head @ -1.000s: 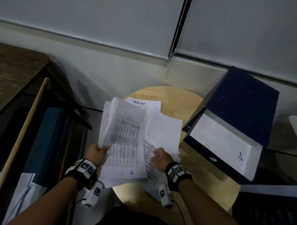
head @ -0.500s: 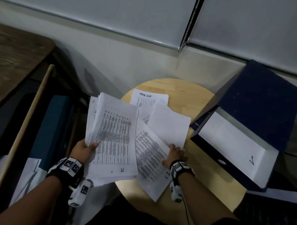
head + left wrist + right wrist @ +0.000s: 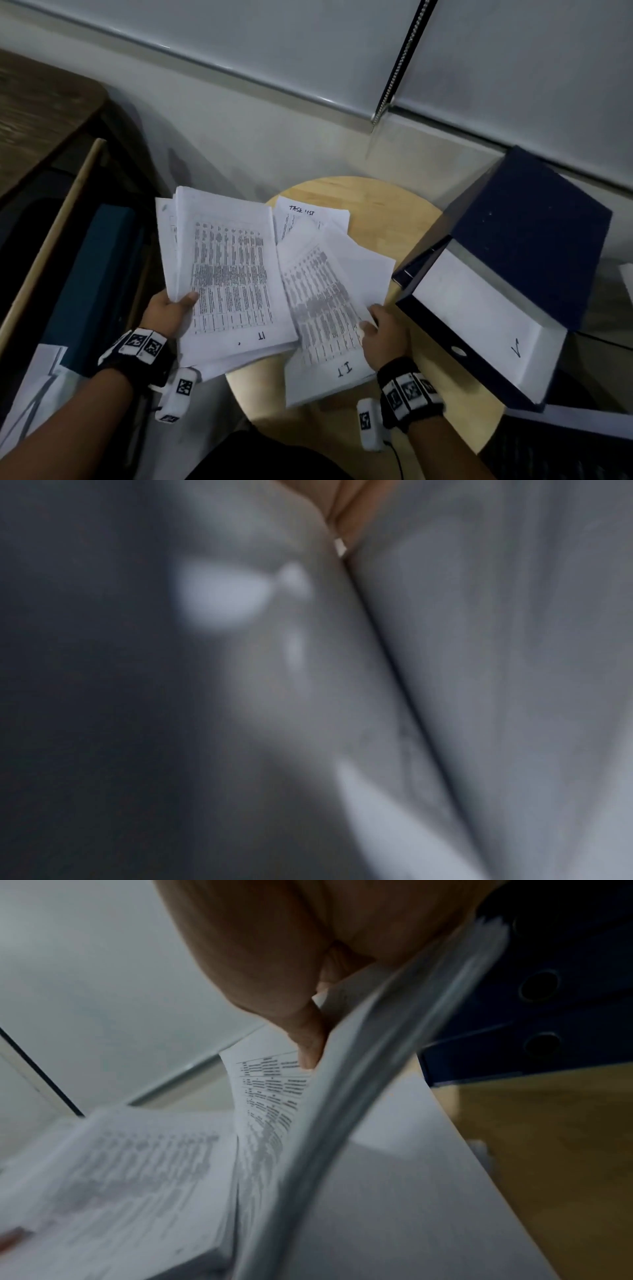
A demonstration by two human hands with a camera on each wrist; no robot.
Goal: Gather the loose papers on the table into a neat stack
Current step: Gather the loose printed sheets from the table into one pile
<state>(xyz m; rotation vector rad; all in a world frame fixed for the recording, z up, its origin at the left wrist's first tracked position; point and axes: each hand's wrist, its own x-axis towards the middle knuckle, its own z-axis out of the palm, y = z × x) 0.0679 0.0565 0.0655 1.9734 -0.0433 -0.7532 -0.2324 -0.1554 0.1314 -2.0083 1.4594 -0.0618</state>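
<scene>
Papers are now in two groups, nearest to the person. The left hand (image 3: pixel 171 305) grips a thick bundle (image 3: pixel 226 274) at its lower left edge, thumb on top, and holds it over the left rim of the round wooden table (image 3: pixel 383 212). The right hand (image 3: pixel 382 329) pinches a printed sheet (image 3: pixel 322 308) marked "IT" at its right edge; half a second ago this sheet lay flatter, now it is lifted and bends upward, as the right wrist view shows. Under it more white sheets (image 3: pixel 371 270) lie on the table, and farther away the "TASK LIST" page (image 3: pixel 303 214). At the right stands a dark blue binder (image 3: pixel 534 236), unchanged.
</scene>
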